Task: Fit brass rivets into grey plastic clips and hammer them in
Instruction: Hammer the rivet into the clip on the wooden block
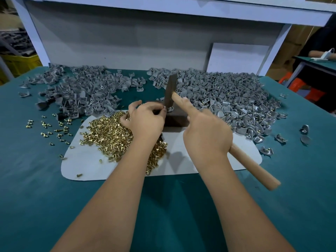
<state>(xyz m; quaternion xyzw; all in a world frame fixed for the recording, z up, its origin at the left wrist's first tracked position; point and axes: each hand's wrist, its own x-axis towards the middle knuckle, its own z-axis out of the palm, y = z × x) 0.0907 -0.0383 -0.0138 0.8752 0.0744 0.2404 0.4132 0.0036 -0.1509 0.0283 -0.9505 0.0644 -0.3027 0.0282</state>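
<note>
L hand [145, 120] pinches clip [166, 108] on block [175, 119]; R hand [207, 135] grips hammer [171, 91], head right at clip.

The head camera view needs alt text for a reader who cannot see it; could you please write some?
A right hand grips a wooden-handled hammer over a dark block, where the left hand pinches a grey clip. Brass rivets lie heaped on a white mat, with grey clip piles behind.
</note>
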